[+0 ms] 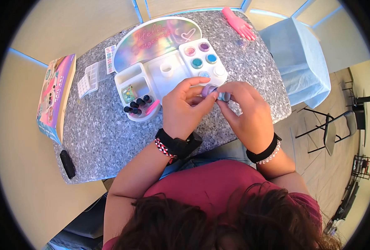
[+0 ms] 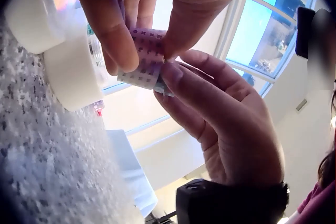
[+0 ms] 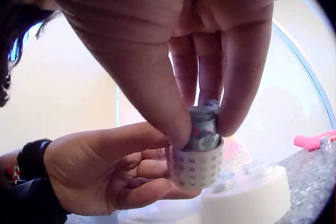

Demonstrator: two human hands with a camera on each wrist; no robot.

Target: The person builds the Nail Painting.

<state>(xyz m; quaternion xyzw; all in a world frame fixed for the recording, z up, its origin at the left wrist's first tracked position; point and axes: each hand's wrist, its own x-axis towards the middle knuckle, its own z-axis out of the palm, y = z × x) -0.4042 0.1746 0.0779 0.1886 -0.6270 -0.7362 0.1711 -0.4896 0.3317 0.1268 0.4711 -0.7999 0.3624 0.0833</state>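
My left hand (image 1: 181,106) pinches a small pale band or cup (image 1: 209,89) between thumb and fingers. In the right wrist view this pale piece (image 3: 197,167) is curved, with rows of small marks. A silvery blue-grey cylinder (image 3: 203,129) stands partly inside its upper opening, pinched by the thumb and a finger of my right hand (image 3: 173,14). In the left wrist view the patterned piece (image 2: 144,58) looks pinkish purple, and the fingertips of both hands nearly meet at its edge. Both hands hover over the near right corner of the white tray (image 1: 164,81).
On the tray are glitter pots (image 1: 196,63), black-capped bottles (image 1: 140,102) and a holographic sign panel (image 1: 158,39). Left of it lie a clear case (image 1: 89,81) and a box (image 1: 56,98); a black object (image 1: 67,164) is at the near left edge, a pink model hand (image 1: 238,25) at the far right.
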